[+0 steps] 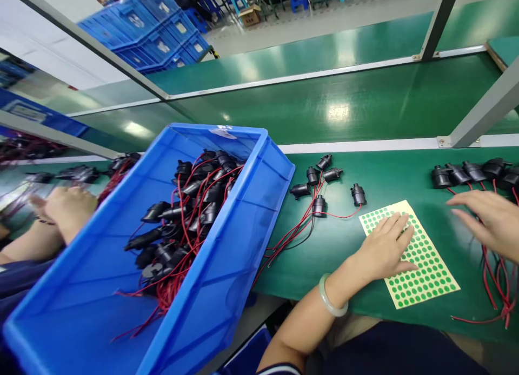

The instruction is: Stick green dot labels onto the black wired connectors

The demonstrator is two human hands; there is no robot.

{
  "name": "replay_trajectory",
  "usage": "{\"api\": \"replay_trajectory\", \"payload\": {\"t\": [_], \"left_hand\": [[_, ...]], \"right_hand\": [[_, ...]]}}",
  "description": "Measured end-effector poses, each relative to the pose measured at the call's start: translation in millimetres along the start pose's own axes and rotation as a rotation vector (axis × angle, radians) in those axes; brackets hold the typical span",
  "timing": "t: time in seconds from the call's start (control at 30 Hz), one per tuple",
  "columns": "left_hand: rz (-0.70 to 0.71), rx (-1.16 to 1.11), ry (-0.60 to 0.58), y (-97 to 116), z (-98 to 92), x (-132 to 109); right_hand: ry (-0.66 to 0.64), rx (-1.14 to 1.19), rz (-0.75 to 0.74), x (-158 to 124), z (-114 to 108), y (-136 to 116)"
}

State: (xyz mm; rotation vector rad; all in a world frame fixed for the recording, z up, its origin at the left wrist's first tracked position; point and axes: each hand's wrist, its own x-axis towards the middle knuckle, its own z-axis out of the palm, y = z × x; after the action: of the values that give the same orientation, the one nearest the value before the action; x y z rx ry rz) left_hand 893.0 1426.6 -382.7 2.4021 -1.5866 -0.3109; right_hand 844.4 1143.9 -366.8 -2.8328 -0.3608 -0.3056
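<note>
My left hand (387, 248), with a pale bangle (333, 296) at its wrist, lies flat on a sheet of round green stickers (425, 267), fingers spread. At the right edge, my right hand (492, 223) is held with its fingers stretched and apart, beside a row of black cylindrical parts with red wires (474, 172). Nothing shows between its visible fingers; part of this hand is cut off by the frame. Left of the sheet are several more black wired parts (319, 206), one of them (358, 195) lying apart near the sheet's top corner.
A large blue bin (227, 267) holding a heap of black parts with red wires (194, 202) stands to the left. Beyond it a co-worker's hands (68, 210) are over the green bench. Grey frame posts (486, 107) rise from the bench; stacked blue crates (150, 29) stand behind.
</note>
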Motion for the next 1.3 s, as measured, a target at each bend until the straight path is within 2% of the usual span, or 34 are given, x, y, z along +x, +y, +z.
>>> {"api": "replay_trajectory", "payload": {"t": [0.1, 0.17, 0.3, 0.5, 0.7, 0.87, 0.97, 1.03, 1.1, 1.2, 1.3], "left_hand": [[-0.153, -0.047, 0.075, -3.8, 0.7, 2.4], [-0.236, -0.047, 0.086, -5.2, 3.3, 4.0], [-0.252, -0.011, 0.039, -5.0, 6.8, 5.3], [-0.264, 0.008, -0.001, -2.6, 4.1, 7.0], [-0.269, 0.005, 0.024, -2.6, 5.9, 7.9], [-0.242, -0.011, 0.123, -1.9, 10.1, 6.4], [-0.246, -0.047, 0.314, -2.5, 0.9, 6.7], [-0.410, -0.034, 0.461, -5.9, -11.6, 8.9], [-0.677, 0.031, 0.515, -13.1, -25.8, 13.0], [-0.984, 0.077, 0.401, -28.9, -41.0, 20.3], [-1.059, -0.047, 0.289, -44.6, -43.2, 23.0]], "right_hand": [[0.003, 0.134, -0.028, 23.8, 25.2, -45.2], [-0.008, 0.131, -0.007, 30.9, 43.2, -56.7], [-0.029, 0.078, -0.013, 27.0, 63.1, -55.6], [-0.049, 0.051, -0.037, 22.9, 62.9, -56.1], [-0.064, 0.033, -0.108, 29.5, 65.3, -54.5], [-0.087, 0.063, -0.093, 31.7, 67.9, -50.0], [-0.089, 0.092, -0.075, 32.2, 68.3, -49.4], [-0.095, 0.111, -0.063, 32.4, 67.8, -50.4], [-0.097, 0.141, -0.043, 32.2, 66.4, -52.3], [-0.073, 0.196, 0.034, 31.0, 61.7, -56.1], [-0.022, 0.279, 0.174, 30.2, 53.9, -60.5]]}}
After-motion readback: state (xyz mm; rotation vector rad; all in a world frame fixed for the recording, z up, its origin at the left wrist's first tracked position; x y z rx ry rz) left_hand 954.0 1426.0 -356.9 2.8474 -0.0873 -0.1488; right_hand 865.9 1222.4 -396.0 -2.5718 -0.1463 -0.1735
